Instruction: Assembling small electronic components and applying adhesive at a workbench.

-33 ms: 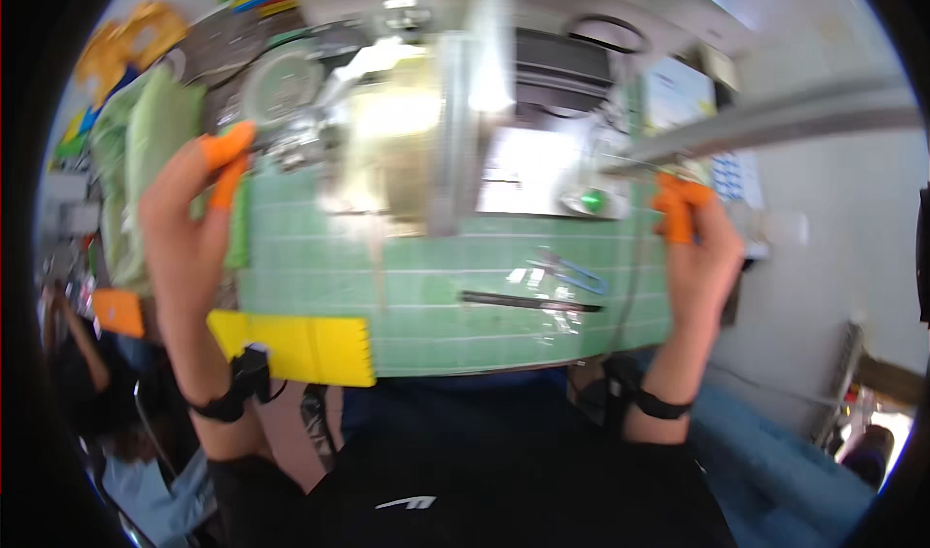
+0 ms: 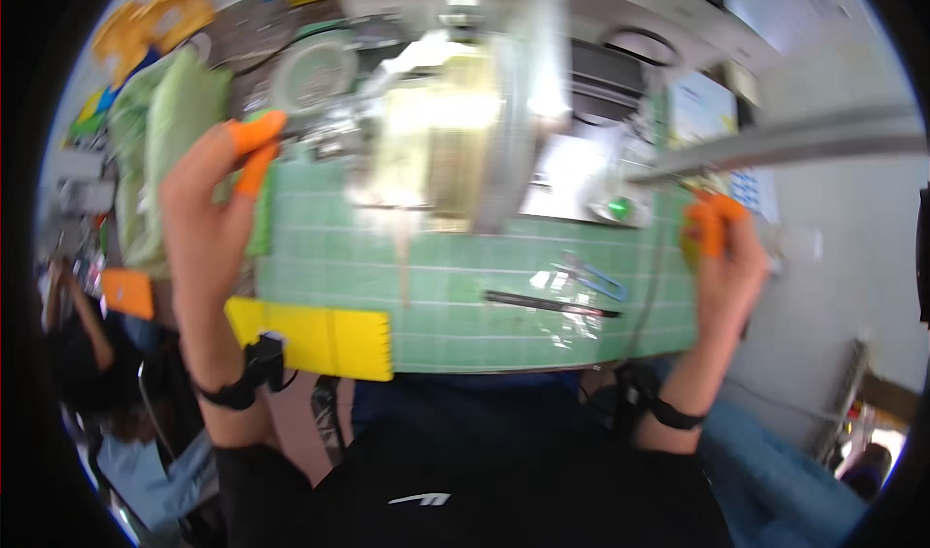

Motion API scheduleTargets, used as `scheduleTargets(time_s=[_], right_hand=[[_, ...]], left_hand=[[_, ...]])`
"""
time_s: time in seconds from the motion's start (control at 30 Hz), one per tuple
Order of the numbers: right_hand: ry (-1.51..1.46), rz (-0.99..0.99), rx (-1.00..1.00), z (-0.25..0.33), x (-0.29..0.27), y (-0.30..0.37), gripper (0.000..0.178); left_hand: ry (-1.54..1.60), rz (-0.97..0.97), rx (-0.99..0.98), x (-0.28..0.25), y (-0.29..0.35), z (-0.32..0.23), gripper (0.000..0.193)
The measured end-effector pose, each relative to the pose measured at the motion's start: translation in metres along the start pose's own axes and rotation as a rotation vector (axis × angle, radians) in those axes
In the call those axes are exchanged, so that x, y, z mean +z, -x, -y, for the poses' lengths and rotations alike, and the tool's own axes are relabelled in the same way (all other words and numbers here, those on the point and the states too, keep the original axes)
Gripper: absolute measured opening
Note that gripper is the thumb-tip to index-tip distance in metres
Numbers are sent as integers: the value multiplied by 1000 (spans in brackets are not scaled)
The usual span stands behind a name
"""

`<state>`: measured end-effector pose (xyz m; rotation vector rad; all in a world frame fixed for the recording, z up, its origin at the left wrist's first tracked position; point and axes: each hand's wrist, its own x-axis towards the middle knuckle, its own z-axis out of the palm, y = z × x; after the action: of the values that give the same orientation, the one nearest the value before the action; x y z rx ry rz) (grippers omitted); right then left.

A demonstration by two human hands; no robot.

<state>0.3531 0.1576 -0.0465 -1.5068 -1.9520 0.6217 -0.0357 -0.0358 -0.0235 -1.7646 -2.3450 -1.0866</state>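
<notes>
Orange finger covers sit on the fingertips of both hands. My left hand (image 2: 211,194) is raised over the mat's left edge, thumb and forefinger bent close together beside a blurred cluster of small clear and metallic items (image 2: 334,141). Whatever it pinches, if anything, is too smeared to name. My right hand (image 2: 731,257) is closed in a pinch at the mat's right edge, just below a grey metal bar (image 2: 775,141). What lies in its fingertips is hidden. Between the hands, a blurred upright yellowish, clear block (image 2: 436,151) stands on the green cutting mat (image 2: 446,277).
A dark pen-like stick (image 2: 552,304), blue-handled tweezers-like tool (image 2: 601,281) and clear film lie on the mat. A yellow notched board (image 2: 310,340) overhangs its front left. Green cloth (image 2: 165,151) lies left, a white sheet (image 2: 572,175) at back right. Another person sits far left.
The whole scene sits a little farther right in the picture, and both my hands with it. Their finger poses look much the same.
</notes>
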Motion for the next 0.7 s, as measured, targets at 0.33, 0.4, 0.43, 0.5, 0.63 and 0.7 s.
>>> scheduleTargets(time_s=[0.33,0.4,0.43,0.5,0.63,0.7], right_hand=[[-586,108,-733,112,20,61,33],[-682,439,-815,154,69,71,37],[-694,504,-800,165,87,75,37],[-828,556,-625,172,123,87,38],[-1240,522,-87,167,175,96,43],[-1241,472,-81,167,191,95,43]], left_hand=[[-109,16,123,-38,1,3,34],[-40,48,163,-20,-3,0,37],[16,90,203,-16,-5,0,40],[21,149,197,-10,-10,-1,43],[49,177,208,-7,-12,0,47],[53,192,197,-10,-14,1,46]])
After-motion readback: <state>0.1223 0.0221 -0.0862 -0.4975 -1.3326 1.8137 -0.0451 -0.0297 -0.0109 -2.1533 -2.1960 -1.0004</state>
